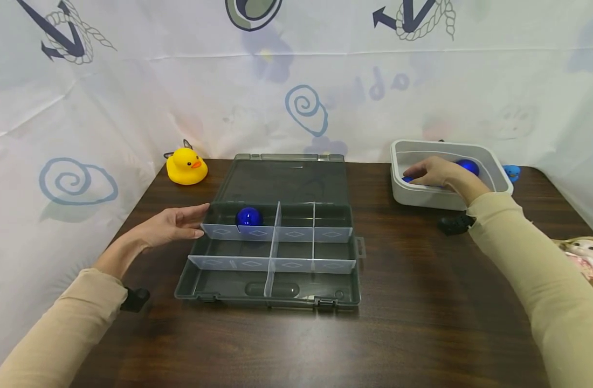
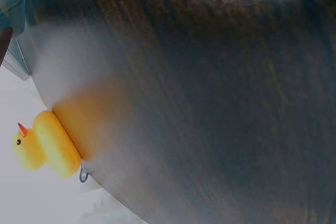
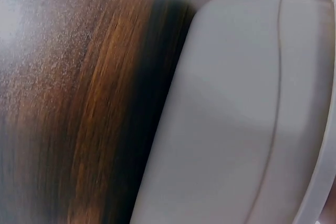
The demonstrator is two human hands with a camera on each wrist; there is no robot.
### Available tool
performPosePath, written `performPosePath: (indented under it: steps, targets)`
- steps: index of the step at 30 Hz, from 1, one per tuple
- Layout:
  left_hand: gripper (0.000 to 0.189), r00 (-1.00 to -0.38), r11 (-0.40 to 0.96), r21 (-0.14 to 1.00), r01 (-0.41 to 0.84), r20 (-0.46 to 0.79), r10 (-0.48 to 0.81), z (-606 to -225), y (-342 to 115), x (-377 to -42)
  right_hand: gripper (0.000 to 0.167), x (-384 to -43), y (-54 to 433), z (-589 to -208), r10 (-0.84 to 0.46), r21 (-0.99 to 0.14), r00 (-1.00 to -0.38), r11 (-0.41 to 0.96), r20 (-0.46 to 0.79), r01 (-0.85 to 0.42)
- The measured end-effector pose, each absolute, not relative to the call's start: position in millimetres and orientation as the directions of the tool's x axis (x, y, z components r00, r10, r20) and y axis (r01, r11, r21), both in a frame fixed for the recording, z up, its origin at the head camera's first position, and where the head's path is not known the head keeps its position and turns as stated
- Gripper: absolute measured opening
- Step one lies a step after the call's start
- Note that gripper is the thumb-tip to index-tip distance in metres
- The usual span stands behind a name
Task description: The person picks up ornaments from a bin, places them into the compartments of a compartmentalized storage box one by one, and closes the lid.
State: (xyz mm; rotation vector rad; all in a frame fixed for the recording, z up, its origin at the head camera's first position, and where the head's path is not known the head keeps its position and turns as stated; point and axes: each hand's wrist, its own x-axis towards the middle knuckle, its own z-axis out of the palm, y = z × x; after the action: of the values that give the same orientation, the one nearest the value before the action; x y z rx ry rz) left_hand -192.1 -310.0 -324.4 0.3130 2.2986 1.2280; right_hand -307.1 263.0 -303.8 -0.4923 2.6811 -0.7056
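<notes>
My right hand [image 1: 434, 171] reaches down into the white tub [image 1: 427, 200], its thumb and fingers curled about a blue ball [image 1: 407, 179] that is mostly hidden under them. A second shiny blue ball [image 1: 468, 166] sits behind that hand in the tub. My left hand [image 1: 167, 226] is at the left side of a grey see-through divider box [image 1: 296, 291], fingers extended and fingertips right at its edge. The box lies with its lid [image 1: 282, 180] folded back. In its back left compartment is another blue ball [image 1: 249, 216]. The right wrist view shows the tub's outer wall [image 3: 226, 103].
A yellow rubber duck [image 1: 186, 166] stands at the back left, and the left wrist view shows the same duck [image 2: 50, 142]. Right of the tub is a small blue toy [image 1: 511, 172]. A doll [image 1: 585, 256] lies at the right edge. Patterned white cloth [image 1: 204, 108] hangs behind the dark wooden table [image 1: 296, 345].
</notes>
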Motion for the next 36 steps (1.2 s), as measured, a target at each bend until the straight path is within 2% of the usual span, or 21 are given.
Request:
performPosePath:
  steps: [4, 9, 14, 19, 23, 25, 27, 31, 36]
  targets:
    - [0.081, -0.844, 0.564, 0.825, -0.04, -0.33, 0.423, -324.3, -309.2, -192.2, 0.04, -306.3, 265.6, -304.7, -0.408, -0.528, -0.891, 0.811, -0.2, -0.253]
    - [0.081, -0.843, 0.562, 0.826, -0.046, -0.334, 0.421, -324.5, -308.8, -192.1, 0.048, -304.8, 269.5, -303.1, -0.374, -0.547, -0.913, 0.804, -0.164, -0.231]
    - [0.08, -0.842, 0.557, 0.829, -0.048, -0.334, 0.424, -324.3, -309.1, -191.7, 0.059, -300.9, 275.5, -296.6, -0.262, -0.647, -0.957, 0.753, -0.127, -0.12]
    - [0.08, -0.841, 0.561, 0.827, -0.043, -0.332, 0.426, -324.8, -310.6, -192.6, 0.064, -293.6, 276.4, -292.3, -0.136, -0.825, -0.99, 0.563, -0.027, -0.055]
    - [0.08, -0.843, 0.565, 0.824, -0.038, -0.33, 0.425, -324.1, -310.2, -193.0, 0.067, -284.2, 266.5, -288.5, -0.097, -0.97, -0.995, 0.238, 0.025, -0.048]
    - [0.08, -0.843, 0.566, 0.823, -0.037, -0.33, 0.424, -323.6, -309.6, -192.9, 0.069, -279.3, 255.6, -287.5, -0.097, -0.998, -0.995, 0.056, 0.028, -0.034]
    - [0.08, -0.844, 0.568, 0.822, -0.037, -0.33, 0.422, -323.5, -309.1, -192.7, 0.067, -274.0, 240.5, -288.0, -0.104, -0.998, -0.994, -0.066, 0.025, -0.018]
    - [0.08, -0.846, 0.564, 0.824, -0.048, -0.333, 0.416, -323.4, -308.1, -191.8, 0.057, -263.5, 202.2, -293.1, -0.165, -0.987, -0.986, -0.153, -0.012, 0.038]
    - [0.08, -0.846, 0.557, 0.828, -0.065, -0.342, 0.409, -322.9, -307.3, -190.8, 0.054, -249.5, 153.6, -300.9, -0.301, -0.972, -0.951, -0.192, -0.069, 0.131]
